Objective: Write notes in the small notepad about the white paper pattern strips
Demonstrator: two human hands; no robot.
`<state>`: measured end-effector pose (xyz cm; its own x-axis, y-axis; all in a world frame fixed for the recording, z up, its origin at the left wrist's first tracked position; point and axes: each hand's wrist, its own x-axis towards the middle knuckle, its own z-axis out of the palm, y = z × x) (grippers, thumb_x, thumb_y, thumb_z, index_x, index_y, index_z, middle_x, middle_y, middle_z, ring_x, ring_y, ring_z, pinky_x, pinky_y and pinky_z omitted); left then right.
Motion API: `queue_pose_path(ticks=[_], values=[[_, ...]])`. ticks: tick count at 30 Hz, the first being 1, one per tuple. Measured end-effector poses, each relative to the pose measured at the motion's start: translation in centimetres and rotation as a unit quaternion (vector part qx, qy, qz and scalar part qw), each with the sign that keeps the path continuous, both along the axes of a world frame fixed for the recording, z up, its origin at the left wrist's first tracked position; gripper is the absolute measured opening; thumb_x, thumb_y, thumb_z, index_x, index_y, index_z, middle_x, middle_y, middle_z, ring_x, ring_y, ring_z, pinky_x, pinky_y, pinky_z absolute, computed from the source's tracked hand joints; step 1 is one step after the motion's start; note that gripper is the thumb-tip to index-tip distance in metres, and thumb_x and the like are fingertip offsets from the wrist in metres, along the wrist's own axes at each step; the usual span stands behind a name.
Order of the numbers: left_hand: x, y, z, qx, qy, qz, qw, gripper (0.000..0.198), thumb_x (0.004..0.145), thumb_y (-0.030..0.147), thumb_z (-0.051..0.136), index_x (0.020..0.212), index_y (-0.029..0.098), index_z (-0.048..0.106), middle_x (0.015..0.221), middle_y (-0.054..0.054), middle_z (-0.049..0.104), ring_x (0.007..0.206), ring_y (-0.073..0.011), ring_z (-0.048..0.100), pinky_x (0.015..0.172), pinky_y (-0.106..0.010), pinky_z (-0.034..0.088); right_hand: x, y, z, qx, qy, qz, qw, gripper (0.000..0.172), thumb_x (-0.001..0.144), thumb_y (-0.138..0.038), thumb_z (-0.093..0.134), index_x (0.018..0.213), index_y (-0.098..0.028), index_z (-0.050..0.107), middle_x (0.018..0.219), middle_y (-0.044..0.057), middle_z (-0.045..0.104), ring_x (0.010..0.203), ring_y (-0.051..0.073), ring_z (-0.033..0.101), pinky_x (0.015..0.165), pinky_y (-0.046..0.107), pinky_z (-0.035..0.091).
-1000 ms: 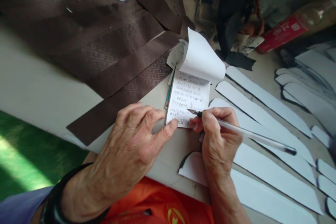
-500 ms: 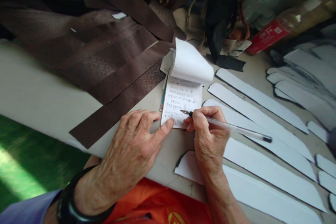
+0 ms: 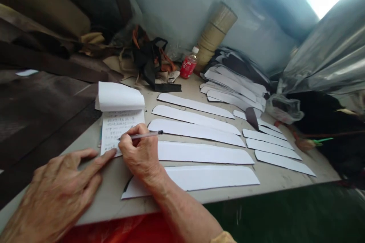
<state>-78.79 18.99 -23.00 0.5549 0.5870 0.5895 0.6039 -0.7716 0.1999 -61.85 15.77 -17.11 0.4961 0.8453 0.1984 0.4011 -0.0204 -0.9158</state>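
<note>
1. Pale desk (image 3: 111, 197) carries white strips (image 3: 211, 176) mid-frame, mostly separated, seemingly for visibility.
2. Open left hand (image 3: 62, 186) touches the notepad (image 3: 121, 98), centre-left, seemingly steadying it.
3. Right hand (image 3: 142, 155) pinches a pen (image 3: 145, 135), angled for writing.

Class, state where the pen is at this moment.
In the head view, left of centre, the pen is held in the right hand, its tip over the open notepad.
</note>
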Motion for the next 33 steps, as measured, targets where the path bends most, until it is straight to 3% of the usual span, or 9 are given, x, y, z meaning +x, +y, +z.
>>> queue_pose_path(ticks=[3, 6, 10, 16, 27, 33], values=[[-0.2, -0.5, 0.9, 0.028, 0.081, 0.031, 0.996, 0.042, 0.088, 0.026, 0.036, 0.124, 0.036, 0.056, 0.105, -0.002, 0.054, 0.087, -0.024, 0.054, 0.069, -0.038, 0.04, -0.1, 0.1, -0.1, 0.012, -0.013, 0.009, 1.0, 0.007, 0.069, -0.02, 0.051, 0.067, -0.025, 0.046, 0.056, -0.007, 0.048, 0.048, 0.011, 0.047, 0.05, 0.022, 0.036], [0.0, -0.8, 2.0, 0.017, 0.105, 0.017, 0.994, 0.042, 0.088, 0.022, 0.038, 0.124, 0.035, 0.057, 0.106, -0.003, 0.056, 0.091, -0.0254, 0.056, 0.071, -0.038, 0.044, -0.1, 0.1, -0.1, 0.017, -0.032, 0.013, 0.999, 0.007, 0.069, -0.02, 0.051, 0.069, -0.025, 0.047, 0.055, -0.007, 0.048, 0.048, 0.012, 0.047, 0.051, 0.023, 0.036], [0.5, -1.0, 2.8, -0.002, 0.133, 0.056, 0.99, 0.041, 0.09, 0.02, 0.034, 0.114, 0.029, 0.066, 0.104, -0.007, 0.06, 0.093, -0.0257, 0.055, 0.075, -0.039, 0.044, -0.2, 0.1, 0.0, 0.01, -0.061, 0.014, 0.998, 0.005, 0.07, -0.02, 0.052, 0.071, -0.024, 0.05, 0.056, -0.006, 0.05, 0.05, 0.012, 0.049, 0.054, 0.023, 0.038], [0.9, -1.6, 3.8, -0.021, 0.153, 0.069, 0.986, 0.041, 0.091, 0.018, 0.035, 0.116, 0.028, 0.066, 0.109, -0.007, 0.061, 0.097, -0.0237, 0.054, 0.081, -0.036, 0.042, -0.4, -0.1, 0.2, -0.007, -0.087, 0.023, 0.996, 0.005, 0.073, -0.02, 0.053, 0.076, -0.024, 0.055, 0.061, -0.004, 0.055, 0.056, 0.015, 0.055, 0.06, 0.025, 0.043], [1.5, -1.5, 3.9, -0.032, 0.133, 0.096, 0.986, 0.041, 0.093, 0.02, 0.034, 0.111, 0.034, 0.067, 0.105, -0.003, 0.063, 0.092, -0.0198, 0.054, 0.08, -0.031, 0.04, 0.3, 0.0, 2.0, -0.037, -0.065, 0.091, 0.993, 0.005, 0.076, -0.02, 0.057, 0.074, -0.022, 0.061, 0.061, -0.004, 0.063, 0.062, 0.014, 0.065, 0.062, 0.022, 0.049], [1.4, -1.6, 4.7, -0.042, 0.14, 0.085, 0.986, 0.04, 0.093, 0.022, 0.033, 0.11, 0.031, 0.068, 0.105, -0.004, 0.063, 0.091, -0.0187, 0.053, 0.08, -0.03, 0.039, 0.4, -0.8, 1.4, -0.021, -0.083, 0.063, 0.994, 0.006, 0.076, -0.02, 0.057, 0.076, -0.023, 0.062, 0.065, -0.004, 0.064, 0.067, 0.015, 0.065, 0.067, 0.024, 0.049]])
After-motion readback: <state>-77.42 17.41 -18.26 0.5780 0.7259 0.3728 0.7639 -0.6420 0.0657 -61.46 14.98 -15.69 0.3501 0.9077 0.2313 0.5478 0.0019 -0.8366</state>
